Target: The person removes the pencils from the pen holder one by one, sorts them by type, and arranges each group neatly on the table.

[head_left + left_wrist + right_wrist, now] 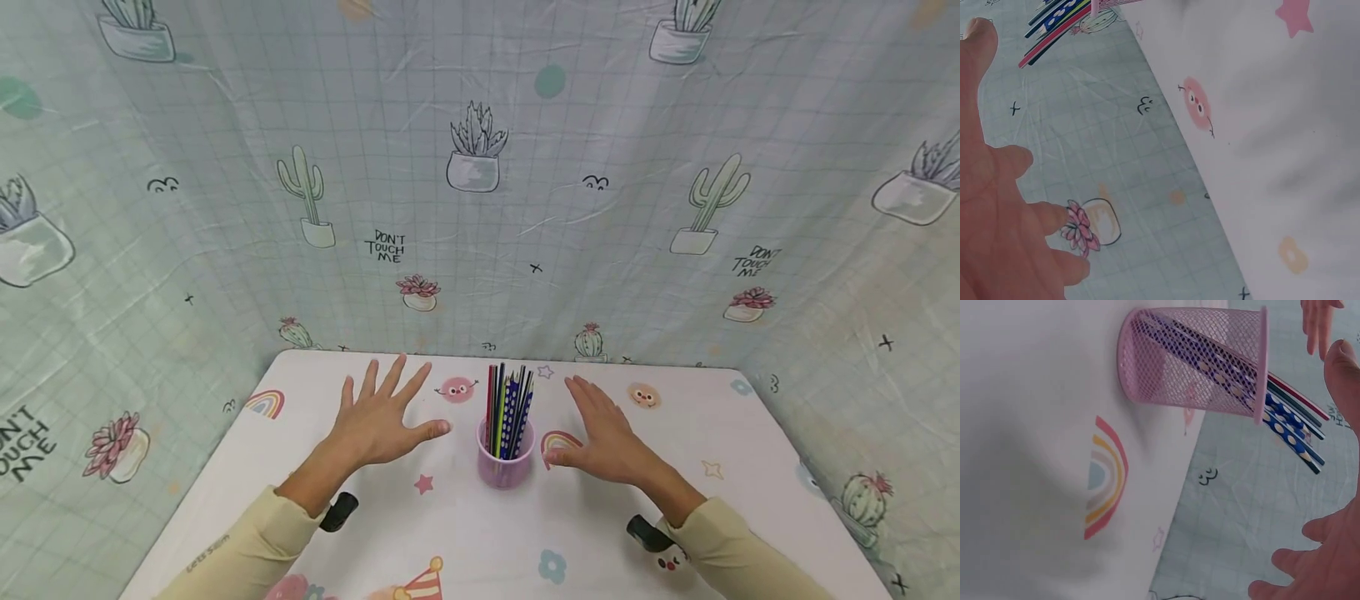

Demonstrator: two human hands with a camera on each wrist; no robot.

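Observation:
A pink mesh pencil cup (506, 473) stands upright on the white table, between the two hands. Several pencils (510, 412) lean in it, some of them blue with pale spots, others dark, red or green. To the left of the cup my left hand (381, 425) hovers with fingers spread, touching nothing. My right hand (609, 437) is held on the other side, fingers straight and thumb toward the cup, apart from it. In the right wrist view the mesh cup (1194, 362) appears sideways, with pencils (1291, 425) sticking out past its rim.
The white table (465, 533) bears printed rainbows, stars and faces. A pale green curtain (525, 217) with cactus prints hangs behind it and along both sides. Dark wrist devices (340, 512) sit under both forearms.

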